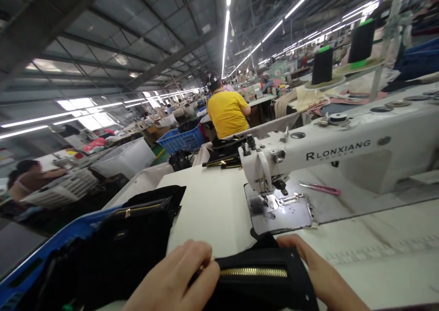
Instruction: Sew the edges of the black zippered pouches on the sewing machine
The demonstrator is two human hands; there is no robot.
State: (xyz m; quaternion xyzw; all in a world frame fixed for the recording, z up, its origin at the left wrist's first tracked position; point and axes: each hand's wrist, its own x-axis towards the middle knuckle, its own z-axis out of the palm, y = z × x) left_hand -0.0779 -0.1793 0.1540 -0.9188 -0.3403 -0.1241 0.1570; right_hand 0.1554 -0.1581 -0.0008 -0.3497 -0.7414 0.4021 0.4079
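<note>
Low in the head view, a black fabric piece [250, 292] with a gold-toothed zipper [254, 272] spans between my two hands. My left hand [181, 274] is closed at the zipper's left end, thumb and fingers pinched together there. Around the right edge of the fabric curls my right hand [318, 270], its fingertips hidden behind the cloth. Just beyond it is the white sewing machine [329, 151], its needle area above a shiny metal plate [283, 215]. More black pieces with gold zippers [137, 219] are heaped to the left of my left hand.
A blue crate [68, 233] is under the heap at left. Pink-handled thread snips [320, 188] lie beside the machine's needle. More black zippered pieces [226, 155] rest at the table's far edge. Black thread cones [322, 67] stand at right. A person in yellow [227, 112] sits ahead.
</note>
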